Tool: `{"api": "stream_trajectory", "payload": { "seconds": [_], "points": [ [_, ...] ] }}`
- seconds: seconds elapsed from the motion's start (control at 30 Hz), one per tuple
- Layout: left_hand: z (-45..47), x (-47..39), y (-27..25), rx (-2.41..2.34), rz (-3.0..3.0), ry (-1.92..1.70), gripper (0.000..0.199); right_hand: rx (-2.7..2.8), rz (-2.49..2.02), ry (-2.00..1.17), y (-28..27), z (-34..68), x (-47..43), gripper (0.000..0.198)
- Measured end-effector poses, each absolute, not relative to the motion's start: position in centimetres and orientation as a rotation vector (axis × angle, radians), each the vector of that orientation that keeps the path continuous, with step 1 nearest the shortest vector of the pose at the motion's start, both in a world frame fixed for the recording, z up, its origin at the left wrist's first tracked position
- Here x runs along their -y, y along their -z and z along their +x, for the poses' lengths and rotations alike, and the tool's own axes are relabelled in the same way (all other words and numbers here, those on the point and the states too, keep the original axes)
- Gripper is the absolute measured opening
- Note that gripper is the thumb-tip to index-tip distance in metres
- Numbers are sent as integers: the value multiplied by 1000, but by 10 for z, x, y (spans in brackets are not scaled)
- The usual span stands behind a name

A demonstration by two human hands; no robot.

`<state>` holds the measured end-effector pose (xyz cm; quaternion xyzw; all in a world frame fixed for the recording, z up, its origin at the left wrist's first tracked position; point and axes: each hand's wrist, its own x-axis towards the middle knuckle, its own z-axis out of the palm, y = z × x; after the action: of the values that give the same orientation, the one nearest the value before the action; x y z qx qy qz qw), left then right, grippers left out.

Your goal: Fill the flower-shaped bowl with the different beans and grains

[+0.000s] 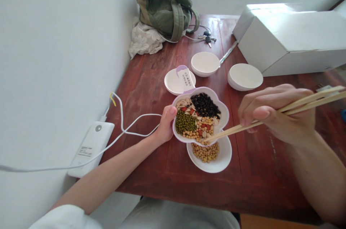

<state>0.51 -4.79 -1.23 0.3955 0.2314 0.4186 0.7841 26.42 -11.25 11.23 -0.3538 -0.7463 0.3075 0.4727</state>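
Note:
My left hand (167,124) grips the left rim of a flower-shaped dish (223,108) with a lilac edge. Black beans (205,104), green mung beans (185,121), soybeans (190,134), pale seeds and a few red pieces lie in it. The dish is held over the back part of a white bowl (225,157) with soybeans (207,152) inside. In my right hand (273,110) is a pair of chopsticks (243,127), fingers closed round them. Their tips are at the dish's front edge, among the soybeans; whether they pinch one I cannot tell.
Three more white bowls stand behind the dish: one (170,82) partly hidden by its handle, one (205,64) at centre, one (244,76) rightward. Farther back are a green bag (164,5), keys (207,39) and a white box (294,38). A cabled power bank (90,146) leans by the wall.

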Motion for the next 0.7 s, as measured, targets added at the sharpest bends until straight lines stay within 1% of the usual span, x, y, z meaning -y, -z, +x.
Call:
{"api": "stream_trajectory", "payload": {
  "seconds": [0.17, 0.3, 0.43, 0.57, 0.7],
  "points": [
    [5, 47, 14, -500, 852, -911, 75, 1751, -916, -686, -116, 270, 115, 42],
    [5, 47, 14, -519, 859, -922, 74, 1804, -962, -643, -115, 266, 115, 40],
    [4, 48, 14, -525, 825, -894, 81, 1819, -983, -634, -112, 261, 115, 37],
    [3, 49, 15, -533, 799, -885, 88, 1840, -979, -650, -112, 258, 117, 40],
    [3, 50, 13, -537, 804, -884, 89, 1810, -965, -710, -113, 258, 118, 40]
  ]
}}
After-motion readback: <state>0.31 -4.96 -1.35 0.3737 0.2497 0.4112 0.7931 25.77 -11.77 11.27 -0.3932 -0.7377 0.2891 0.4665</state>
